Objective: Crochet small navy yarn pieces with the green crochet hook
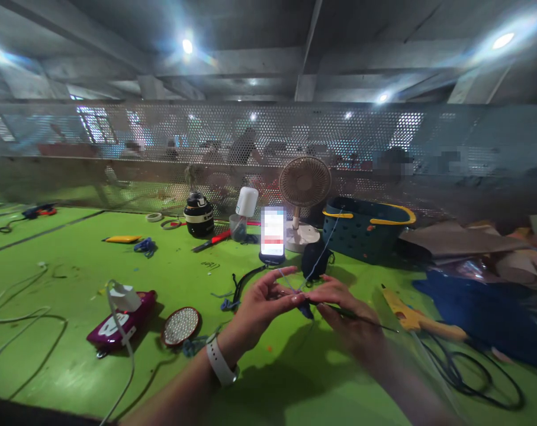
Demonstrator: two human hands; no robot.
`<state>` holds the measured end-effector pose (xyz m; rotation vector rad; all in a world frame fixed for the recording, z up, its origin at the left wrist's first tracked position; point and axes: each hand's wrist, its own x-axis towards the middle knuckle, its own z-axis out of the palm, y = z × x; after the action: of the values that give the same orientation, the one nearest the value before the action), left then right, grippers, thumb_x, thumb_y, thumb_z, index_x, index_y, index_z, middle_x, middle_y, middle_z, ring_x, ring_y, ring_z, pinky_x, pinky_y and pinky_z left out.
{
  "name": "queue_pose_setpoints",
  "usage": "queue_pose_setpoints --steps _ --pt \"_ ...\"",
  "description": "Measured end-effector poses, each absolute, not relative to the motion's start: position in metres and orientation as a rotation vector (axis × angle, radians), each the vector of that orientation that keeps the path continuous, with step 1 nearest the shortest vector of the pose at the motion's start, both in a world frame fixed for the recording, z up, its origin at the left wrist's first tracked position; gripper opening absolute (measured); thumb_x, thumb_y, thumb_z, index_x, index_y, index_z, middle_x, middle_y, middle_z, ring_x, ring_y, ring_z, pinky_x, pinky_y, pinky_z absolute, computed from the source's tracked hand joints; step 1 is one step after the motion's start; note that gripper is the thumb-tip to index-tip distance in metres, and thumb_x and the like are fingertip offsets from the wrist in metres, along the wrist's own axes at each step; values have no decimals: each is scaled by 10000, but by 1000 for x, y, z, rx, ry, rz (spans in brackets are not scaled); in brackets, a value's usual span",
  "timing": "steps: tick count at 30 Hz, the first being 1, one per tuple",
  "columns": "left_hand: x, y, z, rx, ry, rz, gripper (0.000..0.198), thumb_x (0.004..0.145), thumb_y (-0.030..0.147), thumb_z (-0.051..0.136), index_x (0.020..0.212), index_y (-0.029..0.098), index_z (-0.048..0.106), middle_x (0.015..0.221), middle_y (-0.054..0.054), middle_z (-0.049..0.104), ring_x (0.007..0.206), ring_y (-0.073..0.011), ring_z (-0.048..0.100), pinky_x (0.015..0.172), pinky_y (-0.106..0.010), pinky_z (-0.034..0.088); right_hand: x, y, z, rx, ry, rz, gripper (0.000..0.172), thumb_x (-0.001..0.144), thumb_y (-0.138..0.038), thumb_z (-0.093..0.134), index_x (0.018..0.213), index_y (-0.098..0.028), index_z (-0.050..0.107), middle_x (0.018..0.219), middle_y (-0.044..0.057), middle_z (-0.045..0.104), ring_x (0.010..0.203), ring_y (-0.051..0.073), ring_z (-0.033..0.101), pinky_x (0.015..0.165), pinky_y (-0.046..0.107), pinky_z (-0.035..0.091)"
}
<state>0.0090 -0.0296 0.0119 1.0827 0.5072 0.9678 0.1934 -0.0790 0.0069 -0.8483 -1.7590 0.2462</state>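
Presently: one small blue yarn piece (305, 309), above one green table (73, 378), between two hands. Left hand (260, 303): pinching the piece, thumb to fingers, index finger outstretched, wrist bearing one white watch (221, 364). Right hand (357, 328): grasping one slim dark tool (361, 318), angled inward. Beyond: one fan (304, 180), one phone (272, 234), one basket (359, 239).

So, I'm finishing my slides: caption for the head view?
Left hand and right hand hold blue yarn and a slim dark tool above a green table.
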Motion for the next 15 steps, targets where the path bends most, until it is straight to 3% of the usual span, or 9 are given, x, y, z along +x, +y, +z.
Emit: queue_pose_setpoints --steps 3,5,10,15 --pt "9 -32 13 1053 479 981 959 663 159 854 1477 194 349 761 -4 723 787 -156 686 818 -317 483 194 -79 6 -849 -1759 274 154 926 -268 614 1029 -348 695 956 -28 750 883 176 685 1064 453 377" --pt "9 -34 15 1044 471 993 1071 663 134 850 1527 223 225 729 18 710 745 -145 682 790 -304 485 195 -78 6 -858 -1754 282 147 929 -275 609 1023 -347 696 953 -33 749 901 176 686 1061 443 387" --pt "11 -39 19 1012 510 1040 1131 660 127 849 1543 189 145 688 23 699 683 -124 646 750 -281 468 193 -78 -1 -886 -1742 189 160 946 -268 575 1047 -321 687 996 -16 757 940 186 695 1028 432 443" --pt "16 -43 14 949 489 1095 1123 691 143 832 1546 170 104 703 19 699 701 -123 636 801 -303 457 188 -78 -5 -875 -1843 -329 200 915 -203 616 1095 -270 671 1044 22 768 908 184 721 1090 463 381"
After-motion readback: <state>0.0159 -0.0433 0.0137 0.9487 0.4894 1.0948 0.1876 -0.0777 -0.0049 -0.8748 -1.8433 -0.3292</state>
